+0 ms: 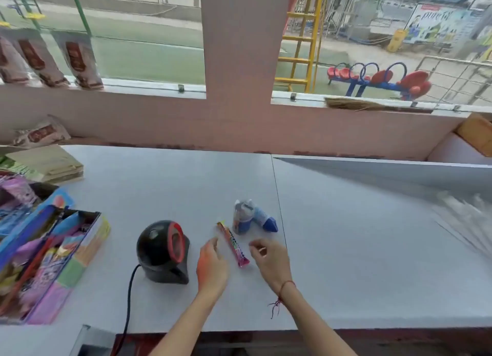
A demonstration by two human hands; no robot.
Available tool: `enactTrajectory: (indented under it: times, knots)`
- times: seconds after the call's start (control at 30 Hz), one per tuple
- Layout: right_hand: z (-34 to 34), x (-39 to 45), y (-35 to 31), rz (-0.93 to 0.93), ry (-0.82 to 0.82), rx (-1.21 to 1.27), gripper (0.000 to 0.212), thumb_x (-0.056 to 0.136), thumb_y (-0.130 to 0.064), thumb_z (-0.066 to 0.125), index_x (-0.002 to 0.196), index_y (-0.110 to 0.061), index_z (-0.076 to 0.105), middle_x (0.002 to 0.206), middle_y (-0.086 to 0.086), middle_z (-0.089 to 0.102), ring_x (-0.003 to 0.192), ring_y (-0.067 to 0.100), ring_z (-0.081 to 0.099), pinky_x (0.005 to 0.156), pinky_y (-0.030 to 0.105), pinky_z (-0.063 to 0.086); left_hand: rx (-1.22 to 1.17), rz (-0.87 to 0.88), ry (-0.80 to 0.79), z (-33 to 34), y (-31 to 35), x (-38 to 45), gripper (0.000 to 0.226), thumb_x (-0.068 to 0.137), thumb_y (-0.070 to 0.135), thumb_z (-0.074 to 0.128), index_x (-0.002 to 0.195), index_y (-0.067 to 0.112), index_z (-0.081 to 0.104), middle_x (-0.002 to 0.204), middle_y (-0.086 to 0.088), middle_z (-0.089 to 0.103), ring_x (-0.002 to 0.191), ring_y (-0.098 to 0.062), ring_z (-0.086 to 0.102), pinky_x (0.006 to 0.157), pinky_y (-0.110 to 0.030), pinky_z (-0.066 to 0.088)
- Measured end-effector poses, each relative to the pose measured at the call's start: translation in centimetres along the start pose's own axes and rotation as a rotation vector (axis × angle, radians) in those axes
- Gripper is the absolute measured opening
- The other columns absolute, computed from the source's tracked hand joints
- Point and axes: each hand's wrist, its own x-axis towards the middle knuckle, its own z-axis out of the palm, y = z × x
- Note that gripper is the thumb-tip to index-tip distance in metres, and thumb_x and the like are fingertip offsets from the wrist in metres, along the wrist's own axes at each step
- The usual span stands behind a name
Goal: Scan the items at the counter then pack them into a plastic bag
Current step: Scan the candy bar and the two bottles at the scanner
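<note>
A long candy stick in a red and green wrapper (233, 244) lies on the grey counter (346, 249). Just behind it rest two small blue and white packets (251, 218). A black dome scanner with a red ring (163, 251) stands to the left, its cable running toward me. My left hand (211, 269) hovers left of the candy stick, fingers apart, holding nothing. My right hand (271, 261) hovers right of the stick, fingers loosely curled and empty, with a red thread on the wrist. Clear plastic bags (466, 222) lie at the counter's right.
Display boxes of colourful sweets (45, 251) crowd the left of the counter, with a stack of paper bags (50, 164) behind them. Snack packets (80, 62) hang at the left window. A broom (372, 106) lies on the right sill.
</note>
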Motion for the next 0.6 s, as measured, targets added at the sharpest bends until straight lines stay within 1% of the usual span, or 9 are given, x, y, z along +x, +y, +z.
enactTrajectory:
  times: [0.07,0.1,0.17,0.23,0.33,0.4,0.43,0.5,0.6]
  knots:
    - [0.4,0.4,-0.5,0.042,-0.072,0.019,0.021,0.090,-0.028,0.059,0.100,-0.017,0.074,0.102,0.001,0.072,0.085,0.016,0.066,0.077,0.022,0.047,-0.063,-0.051,0.022,0.0,-0.6,0.5,0.041,0.091,0.001,0.036,0.130,0.005,0.050,0.131,-0.011,0.059,0.124,-0.026,0.053,0.105,-0.033,0.038]
    - [0.8,0.8,-0.9,0.036,-0.120,-0.008,0.024,0.091,-0.031,0.058,0.101,-0.017,0.074,0.102,0.003,0.071,0.087,0.019,0.065,0.078,0.025,0.047,-0.112,-0.068,0.014,0.1,-1.0,0.7,0.042,0.090,-0.002,0.035,0.128,0.004,0.051,0.127,-0.012,0.062,0.121,-0.026,0.056,0.105,-0.033,0.040]
    - [1.3,1.4,-2.1,0.035,-0.188,-0.049,0.029,0.090,-0.037,0.057,0.098,-0.015,0.075,0.100,0.008,0.069,0.090,0.024,0.064,0.080,0.032,0.049,-0.211,-0.111,-0.035,0.0,-0.9,1.4,0.047,0.086,-0.007,0.032,0.129,0.005,0.048,0.120,-0.010,0.066,0.117,-0.024,0.058,0.105,-0.035,0.042]
    - [2.0,1.8,-2.5,0.051,-0.203,-0.077,0.030,0.088,-0.040,0.060,0.096,-0.014,0.074,0.099,0.009,0.070,0.092,0.025,0.064,0.081,0.034,0.049,-0.282,-0.160,-0.088,0.2,-0.8,2.2,0.051,0.084,-0.008,0.030,0.131,0.006,0.044,0.120,-0.008,0.066,0.115,-0.022,0.058,0.104,-0.036,0.043]
    - [2.1,1.2,-2.8,0.122,-0.138,-0.028,0.024,0.083,-0.036,0.064,0.083,-0.015,0.075,0.083,0.006,0.076,0.082,0.022,0.069,0.073,0.031,0.052,-0.475,-0.251,-0.161,-0.1,-0.9,1.6,0.047,0.086,-0.008,0.033,0.130,0.004,0.044,0.114,-0.009,0.065,0.108,-0.021,0.058,0.094,-0.036,0.046]
    - [1.9,-0.5,-2.8,0.193,-0.073,0.143,0.018,0.080,-0.030,0.067,0.076,-0.014,0.076,0.069,0.004,0.076,0.067,0.020,0.073,0.070,0.034,0.060,-0.686,-0.309,-0.221,-0.9,-1.8,0.2,0.040,0.089,-0.008,0.037,0.127,0.004,0.046,0.112,-0.011,0.064,0.107,-0.024,0.058,0.089,-0.033,0.048]
    - [1.8,-1.5,-3.3,0.219,-0.036,0.233,0.014,0.078,-0.026,0.069,0.078,-0.014,0.077,0.066,0.002,0.075,0.061,0.019,0.073,0.069,0.037,0.062,-0.809,-0.329,-0.252,-1.6,-2.3,-0.7,0.036,0.091,-0.007,0.039,0.124,0.005,0.047,0.112,-0.012,0.064,0.106,-0.025,0.059,0.086,-0.030,0.051]
    - [2.2,-3.2,-4.4,0.229,0.029,0.339,0.013,0.074,-0.024,0.076,0.083,-0.014,0.078,0.070,-0.001,0.076,0.061,0.014,0.073,0.069,0.037,0.062,-0.984,-0.350,-0.312,-2.8,-3.5,-2.1,0.029,0.091,-0.006,0.045,0.116,0.004,0.054,0.110,-0.014,0.065,0.098,-0.024,0.064,0.077,-0.025,0.057]
    - [3.4,-4.6,-6.6,0.177,0.083,0.316,0.022,0.066,-0.033,0.082,0.082,-0.019,0.077,0.074,-0.004,0.077,0.069,0.005,0.072,0.074,0.026,0.059,-1.066,-0.299,-0.356,-4.2,-5.0,-3.2,0.022,0.090,-0.003,0.049,0.107,0.001,0.063,0.100,-0.013,0.070,0.082,-0.015,0.072,0.074,-0.020,0.059]
